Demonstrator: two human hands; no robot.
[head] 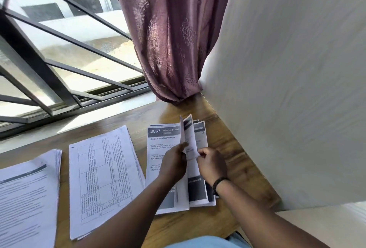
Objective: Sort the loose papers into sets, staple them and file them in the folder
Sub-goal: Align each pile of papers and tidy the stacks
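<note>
Three stacks of printed papers lie on a wooden table (198, 226). The right stack (160, 144) has a dark header reading 3667. Several of its sheets (189, 139) stand lifted on edge. My left hand (175, 163) holds these lifted sheets from the left side. My right hand (211, 163) pinches the edge of a sheet from the right; a dark band circles its wrist. A middle stack (103, 178) shows tables of small text. A left stack (27, 194) carries a dark header band. No stapler or folder is in view.
A white wall (287, 89) runs close along the table's right edge. A purple curtain (170, 40) hangs down onto the table's far corner. Behind the table is a window with a dark metal grille (49, 65).
</note>
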